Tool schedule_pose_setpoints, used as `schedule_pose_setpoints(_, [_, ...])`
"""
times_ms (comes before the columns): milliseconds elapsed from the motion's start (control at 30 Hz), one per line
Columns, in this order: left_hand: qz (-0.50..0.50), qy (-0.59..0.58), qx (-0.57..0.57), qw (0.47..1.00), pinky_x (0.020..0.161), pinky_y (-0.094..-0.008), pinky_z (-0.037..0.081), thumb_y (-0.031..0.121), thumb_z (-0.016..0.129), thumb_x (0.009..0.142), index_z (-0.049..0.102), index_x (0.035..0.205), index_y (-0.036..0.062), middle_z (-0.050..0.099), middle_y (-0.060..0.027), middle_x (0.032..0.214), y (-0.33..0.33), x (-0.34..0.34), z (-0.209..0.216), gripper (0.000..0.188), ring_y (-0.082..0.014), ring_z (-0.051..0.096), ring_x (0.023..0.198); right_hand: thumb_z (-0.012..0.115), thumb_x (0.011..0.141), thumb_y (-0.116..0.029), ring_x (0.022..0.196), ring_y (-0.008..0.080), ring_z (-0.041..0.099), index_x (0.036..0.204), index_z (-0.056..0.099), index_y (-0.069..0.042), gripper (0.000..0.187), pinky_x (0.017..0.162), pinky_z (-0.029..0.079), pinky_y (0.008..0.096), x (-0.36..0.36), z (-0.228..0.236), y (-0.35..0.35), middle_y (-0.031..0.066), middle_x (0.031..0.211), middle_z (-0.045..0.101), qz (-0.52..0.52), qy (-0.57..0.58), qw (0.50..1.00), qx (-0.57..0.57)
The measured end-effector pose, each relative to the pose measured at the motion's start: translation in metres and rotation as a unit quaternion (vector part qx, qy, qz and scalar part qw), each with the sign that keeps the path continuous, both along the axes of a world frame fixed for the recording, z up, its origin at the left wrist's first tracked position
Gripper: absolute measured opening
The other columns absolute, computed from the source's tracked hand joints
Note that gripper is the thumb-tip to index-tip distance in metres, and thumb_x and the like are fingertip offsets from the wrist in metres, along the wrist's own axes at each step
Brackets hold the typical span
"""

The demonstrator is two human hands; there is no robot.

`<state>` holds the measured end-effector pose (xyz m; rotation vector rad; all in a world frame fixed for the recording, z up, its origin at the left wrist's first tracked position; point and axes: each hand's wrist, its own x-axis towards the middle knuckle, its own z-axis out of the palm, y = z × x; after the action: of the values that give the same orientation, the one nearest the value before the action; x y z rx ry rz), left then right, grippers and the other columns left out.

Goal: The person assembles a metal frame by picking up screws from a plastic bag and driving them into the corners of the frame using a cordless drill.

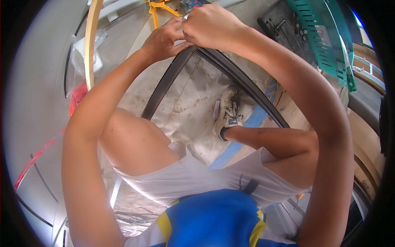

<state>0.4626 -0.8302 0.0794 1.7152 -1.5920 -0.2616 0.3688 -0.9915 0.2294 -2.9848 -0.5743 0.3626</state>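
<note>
At the top middle, my left hand (pixel 163 40) and my right hand (pixel 212 27) meet above the corner of a dark metal frame (pixel 169 82). Its two grooved bars spread from that corner toward me, one down to the left, the other down to the right. The left fingers are bent, with the thumb by the frame corner. My right hand is closed in a fist, its fingertips against the left fingers. Whatever lies between the fingers is hidden. Just beyond the left hand sits a yellow tool with angled arms (pixel 158 9).
A green slotted panel (pixel 312 37) stands at the upper right beside a dirty black object (pixel 286 31). On the left, a wooden strip (pixel 89 45) rises near clear plastic wrap (pixel 98 41). Blue tape (pixel 257 117) crosses the dusty floor by my shoe (pixel 230 109).
</note>
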Motion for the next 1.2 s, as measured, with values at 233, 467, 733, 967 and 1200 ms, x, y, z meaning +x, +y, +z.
schedule_pose_setpoints(233, [-0.010,-0.017,-0.012,1.000,0.095,-0.0367,0.053,0.023,0.080,0.085,0.078,0.108,0.0182,0.065,-0.0050,0.122,-0.004,0.002,0.000,0.024,-0.0275,0.058,0.117,0.062,0.087,-0.023,0.064,0.0394,0.067,0.071,0.068,-0.001,0.028,0.060,0.054,0.0498,0.026,0.033,-0.037,0.0222,0.068,0.065,-0.152,-0.165,0.964,0.143])
schedule_pose_setpoints(467, [0.034,0.224,0.096,0.969,0.100,-0.0393,0.047,0.030,0.082,0.085,0.073,0.120,0.0221,0.057,-0.0104,0.137,-0.010,-0.003,-0.020,0.038,-0.0278,0.047,0.133,0.064,0.099,-0.023,0.052,0.0227,0.056,0.079,0.066,0.002,0.031,0.053,0.047,0.0400,-0.005,-0.030,-0.090,0.0134,0.060,0.059,-0.381,-0.133,0.804,0.437])
schedule_pose_setpoints(733, [0.051,0.280,0.116,0.952,0.103,-0.0406,0.048,0.030,0.082,0.085,0.077,0.114,0.0205,0.061,-0.0042,0.138,-0.013,-0.001,-0.022,0.031,-0.0274,0.052,0.129,0.067,0.102,-0.032,0.073,0.0055,0.060,0.099,0.074,-0.005,0.028,0.066,0.047,0.0229,-0.047,-0.047,-0.123,-0.0030,0.079,0.067,-0.424,0.051,0.795,0.431])
schedule_pose_setpoints(967, [0.072,0.151,0.053,0.984,0.102,-0.0381,0.049,0.022,0.078,0.090,0.077,0.118,0.0111,0.063,-0.0068,0.141,-0.004,-0.007,-0.030,0.031,-0.0248,0.057,0.125,0.071,0.098,-0.026,0.075,0.0089,0.063,0.106,0.074,0.000,0.027,0.068,0.050,0.0276,-0.056,-0.038,-0.123,0.0027,0.082,0.071,-0.354,0.064,0.838,0.409])
schedule_pose_setpoints(1200, [0.080,0.282,0.073,0.953,0.105,-0.0381,0.049,0.022,0.077,0.090,0.078,0.116,0.0113,0.066,-0.0071,0.137,-0.016,-0.022,-0.026,0.028,-0.0260,0.057,0.124,0.067,0.101,-0.020,0.089,0.0162,0.065,0.106,0.071,0.002,0.023,0.077,0.050,0.0293,-0.074,-0.072,-0.108,0.0069,0.093,0.070,-0.295,-0.018,0.898,0.327])
